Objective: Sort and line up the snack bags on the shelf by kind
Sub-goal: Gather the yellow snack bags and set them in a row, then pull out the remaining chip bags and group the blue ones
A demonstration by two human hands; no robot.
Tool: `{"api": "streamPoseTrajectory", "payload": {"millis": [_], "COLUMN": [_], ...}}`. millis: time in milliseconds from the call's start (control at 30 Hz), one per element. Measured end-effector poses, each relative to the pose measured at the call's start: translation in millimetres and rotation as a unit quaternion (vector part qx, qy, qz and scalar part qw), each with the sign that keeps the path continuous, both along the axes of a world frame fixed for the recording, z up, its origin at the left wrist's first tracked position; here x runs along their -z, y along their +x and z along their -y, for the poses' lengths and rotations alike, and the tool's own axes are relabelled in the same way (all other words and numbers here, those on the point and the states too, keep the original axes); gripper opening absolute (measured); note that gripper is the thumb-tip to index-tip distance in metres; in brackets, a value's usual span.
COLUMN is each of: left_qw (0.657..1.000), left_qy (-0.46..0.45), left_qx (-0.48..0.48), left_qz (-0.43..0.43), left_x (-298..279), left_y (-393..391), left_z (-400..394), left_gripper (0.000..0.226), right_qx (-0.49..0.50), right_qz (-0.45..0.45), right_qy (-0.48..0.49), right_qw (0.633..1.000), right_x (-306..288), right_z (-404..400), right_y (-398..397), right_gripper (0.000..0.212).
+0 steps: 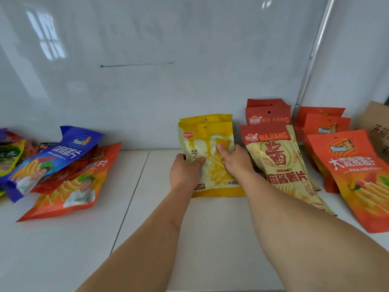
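1. Yellow bag (pixel 212 163) stands in the middle of the shelf (pixel 202 224), leaning on a second yellow one (pixel 205 118) that rests against the white back wall (pixel 147 91).
2. Left hand (pixel 185 172) grips the bag's left edge, thumb on the front and fingers hidden behind; right hand (pixel 235 161) lies on the front with its fingers roughly straight, pressing.
3. Handling, as I judge it: light, thin glossy film, slippery and soft, with brittle sticks inside that would crush under a squeeze. Best held by the side seams or the flat top strip near the hang hole, not across the puffed belly.
4. Just to the right, red-topped bags (pixel 280 163) stand in a row, front one touching or nearly touching the right forearm; beyond them, orange bags (pixel 355 178) form another row.
5. Far left, an unsorted heap: a blue bag (pixel 54 157) lies over an orange bag (pixel 69 186), with others beneath.
6. Far right stands a cardboard box (pixel 376 125); its contents are hidden.
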State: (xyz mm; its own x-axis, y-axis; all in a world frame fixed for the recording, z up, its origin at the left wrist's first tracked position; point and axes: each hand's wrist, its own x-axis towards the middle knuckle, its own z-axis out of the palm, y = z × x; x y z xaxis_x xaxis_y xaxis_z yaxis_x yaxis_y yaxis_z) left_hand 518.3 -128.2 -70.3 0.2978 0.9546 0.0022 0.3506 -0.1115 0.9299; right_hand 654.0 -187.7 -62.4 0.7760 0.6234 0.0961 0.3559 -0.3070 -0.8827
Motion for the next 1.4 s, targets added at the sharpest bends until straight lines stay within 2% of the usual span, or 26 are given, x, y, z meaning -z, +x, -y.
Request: {"api": "streamPoseTrajectory", "payload": {"millis": [233,367,467,600,700,767,867,1033,1100,1200,1400], "left_qw": [1.000,0.997,0.989,0.944,0.892,0.864,0.827,0.771,0.757,0.744,0.760], "left_qy": [-0.007,0.014,0.070,0.199,0.289,0.332,0.384,0.415,0.420,0.428,0.406], "left_qx": [-0.006,-0.035,-0.052,-0.047,-0.025,-0.019,-0.008,-0.022,-0.027,-0.023,-0.061], "left_qz": [-0.002,-0.062,-0.123,-0.260,-0.348,-0.378,-0.410,-0.483,-0.500,-0.512,-0.504], "left_x": [-13,-21,-23,-25,-29,-33,-37,-42,-42,-44,-46], "left_y": [-9,-23,-43,-83,-121,-150,-201,-292,-326,-370,-440], "left_z": [-3,0,3,5,3,0,-7,-30,-36,-42,-65], "left_gripper": [0.040,0.057,0.055,0.039,0.034,0.032,0.030,0.028,0.030,0.040,0.028], "right_qx": [0.019,0.028,0.025,0.022,0.029,0.014,-0.032,-0.139,-0.157,-0.180,-0.206], "right_qz": [0.053,0.092,0.131,0.211,0.317,0.385,0.466,0.535,0.552,0.545,0.535], "right_qy": [-0.021,-0.042,-0.034,-0.082,-0.114,-0.117,-0.105,-0.097,-0.098,-0.091,-0.066], "right_qw": [0.998,0.995,0.991,0.974,0.941,0.915,0.878,0.827,0.813,0.813,0.817], "right_x": [-4,-8,-12,-19,-23,-24,-23,-26,-28,-28,-34], "right_z": [1,4,6,7,7,3,-9,-36,-47,-63,-103], "right_y": [-4,-9,-17,-39,-63,-86,-134,-232,-270,-324,-399], "right_gripper": [0.053,0.071,0.070,0.066,0.061,0.054,0.040,0.028,0.023,0.020,0.027]}}
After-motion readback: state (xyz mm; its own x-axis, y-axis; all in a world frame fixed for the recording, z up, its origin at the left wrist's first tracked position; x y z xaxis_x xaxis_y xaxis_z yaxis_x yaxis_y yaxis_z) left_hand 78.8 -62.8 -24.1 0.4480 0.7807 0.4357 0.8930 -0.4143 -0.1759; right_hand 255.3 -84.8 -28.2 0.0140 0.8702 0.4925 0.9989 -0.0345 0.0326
